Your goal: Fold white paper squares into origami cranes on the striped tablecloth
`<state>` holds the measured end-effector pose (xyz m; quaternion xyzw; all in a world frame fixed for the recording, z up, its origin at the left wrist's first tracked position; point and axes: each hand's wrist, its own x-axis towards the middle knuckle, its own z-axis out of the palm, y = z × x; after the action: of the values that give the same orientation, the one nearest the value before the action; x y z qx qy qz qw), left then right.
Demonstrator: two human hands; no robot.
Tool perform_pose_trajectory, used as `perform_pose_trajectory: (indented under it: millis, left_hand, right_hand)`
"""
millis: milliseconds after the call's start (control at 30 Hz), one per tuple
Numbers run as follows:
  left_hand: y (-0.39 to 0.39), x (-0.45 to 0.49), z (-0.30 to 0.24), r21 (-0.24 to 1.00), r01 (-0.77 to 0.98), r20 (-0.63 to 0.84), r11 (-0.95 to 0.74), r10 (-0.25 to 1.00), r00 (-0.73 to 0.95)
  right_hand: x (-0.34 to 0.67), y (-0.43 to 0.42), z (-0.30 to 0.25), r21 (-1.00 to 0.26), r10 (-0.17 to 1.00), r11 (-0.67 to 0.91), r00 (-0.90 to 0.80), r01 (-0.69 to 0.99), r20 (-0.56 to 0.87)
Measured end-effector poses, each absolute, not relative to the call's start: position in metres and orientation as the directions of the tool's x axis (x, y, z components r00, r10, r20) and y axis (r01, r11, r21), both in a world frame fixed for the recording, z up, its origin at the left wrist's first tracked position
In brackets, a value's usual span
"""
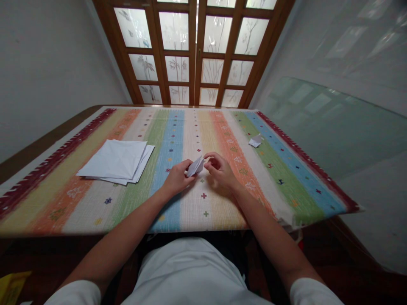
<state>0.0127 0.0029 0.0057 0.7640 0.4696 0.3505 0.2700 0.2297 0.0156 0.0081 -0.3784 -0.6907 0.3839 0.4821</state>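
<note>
- Room: a wooden double door [195,51] with frosted, plant-patterned panes stands beyond the far edge of the table, and a glass pane [330,127] lies off to the right.
- Table: a striped cloth [197,127] covers it, and wide open room lies toward the near edge and right corner.
- Paper: a stack of paper sheets [114,159] sits toward the left edge, mostly flat and unfolded, so much of the paper looks untouched. A small folded paper [255,141] lies near the far right corner, apart from everything.
- Hands: the left hand [178,178] and right hand [221,171] work near the table's middle, just above the near edge.
- In hand: a folded paper [195,166] is held up between them, off the cloth - already creased into a narrow point.
- Fingers: the left fingers [189,176] clench the paper; the right fingertips [208,157] touch it, though a firm grasp is impossible to tell.
</note>
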Motion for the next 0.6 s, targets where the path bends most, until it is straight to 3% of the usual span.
perform_pose_trajectory:
  millis: [100, 200, 400, 600]
  left_hand:
    - [0.0019, 0.0134, 0.0057, 0.66, 0.583, 0.327, -0.474, 0.88, 0.344]
    - [0.0011, 0.0142, 0.0079, 0.64, 0.548, 0.37, -0.538, 0.842, 0.394]
    - [0.0022, 0.0146, 0.0107, 0.738, 0.44, 0.368, -0.512, 0.852, 0.374]
    - [0.005, 0.0126, 0.0073, 0.79, 0.393, 0.415, -0.471, 0.882, 0.223]
  right_hand:
    - [0.224, 0.0144, 0.0025, -0.944, 0.909, 0.319, -0.307, 0.083, 0.28]
    - [0.2215, 0.0149, 0.0007, -0.949, 0.921, 0.31, -0.265, 0.054, 0.285]
    - [0.2253, 0.0168, 0.0012, -0.909, 0.894, 0.406, -0.244, 0.089, 0.376]
    - [0.2259, 0.0195, 0.0022, -0.939, 0.927, 0.342, -0.177, 0.037, 0.331]
